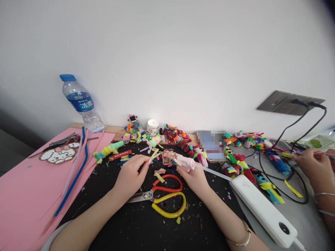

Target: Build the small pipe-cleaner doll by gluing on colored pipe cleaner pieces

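Scissors (159, 197) between hands, bottle (81, 104) far-left.

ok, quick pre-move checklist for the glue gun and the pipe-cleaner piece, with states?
1. Right hand has a grip on the glue gun: ok.
2. Nozzle points at the pipe-cleaner piece: ok; whether it touches, cannot tell.
3. Left hand steadies the piece: cannot tell. Its fingertips are pinched close beside the piece, but contact is unclear.
4. Glue stick is loaded at the rear of the gun: ok.
5. Scissors are out of the way: not ok, they lie between the two forearms, just below the hands.
6. Co-worker's hand keeps its distance: ok, at the far right edge.
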A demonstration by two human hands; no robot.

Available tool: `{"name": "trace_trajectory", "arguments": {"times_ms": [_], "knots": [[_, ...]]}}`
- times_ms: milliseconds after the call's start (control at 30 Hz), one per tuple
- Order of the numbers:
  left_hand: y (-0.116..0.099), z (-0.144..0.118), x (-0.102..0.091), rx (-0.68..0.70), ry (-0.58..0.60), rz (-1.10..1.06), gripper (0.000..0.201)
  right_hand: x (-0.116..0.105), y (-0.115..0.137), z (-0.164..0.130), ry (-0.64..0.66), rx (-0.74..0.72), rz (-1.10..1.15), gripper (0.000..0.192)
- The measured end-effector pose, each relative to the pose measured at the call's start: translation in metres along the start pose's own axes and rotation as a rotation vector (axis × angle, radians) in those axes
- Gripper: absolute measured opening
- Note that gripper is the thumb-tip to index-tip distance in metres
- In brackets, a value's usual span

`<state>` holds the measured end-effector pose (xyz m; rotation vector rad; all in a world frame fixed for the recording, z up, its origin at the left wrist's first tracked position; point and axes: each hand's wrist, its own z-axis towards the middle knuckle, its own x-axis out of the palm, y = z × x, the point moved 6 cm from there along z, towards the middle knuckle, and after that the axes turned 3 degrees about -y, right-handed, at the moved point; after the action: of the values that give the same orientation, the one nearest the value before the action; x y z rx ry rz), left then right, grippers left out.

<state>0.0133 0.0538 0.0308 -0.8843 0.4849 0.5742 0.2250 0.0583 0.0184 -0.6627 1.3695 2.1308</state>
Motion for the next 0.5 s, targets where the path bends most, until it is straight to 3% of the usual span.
{"name": "trace_trajectory", "arguments": {"times_ms": [133,300,500], "knots": [[0.001,0.0,-0.001,-0.009,-0.009,-0.009,0.02,-0.001,0.002,0.001,-0.009,-0.007,-0.004,0.013],[-0.002,0.001,-0.002,-0.003,-0.014,-0.03,0.02,-0.002,-0.008,0.002,-0.003,0.096,-0.109,0.014],[-0.003,0.001,-0.001,-0.003,-0.007,-0.064,0.018,-0.004,-0.002,0.003,0.022,0.004,-0.356,0.035]]}}
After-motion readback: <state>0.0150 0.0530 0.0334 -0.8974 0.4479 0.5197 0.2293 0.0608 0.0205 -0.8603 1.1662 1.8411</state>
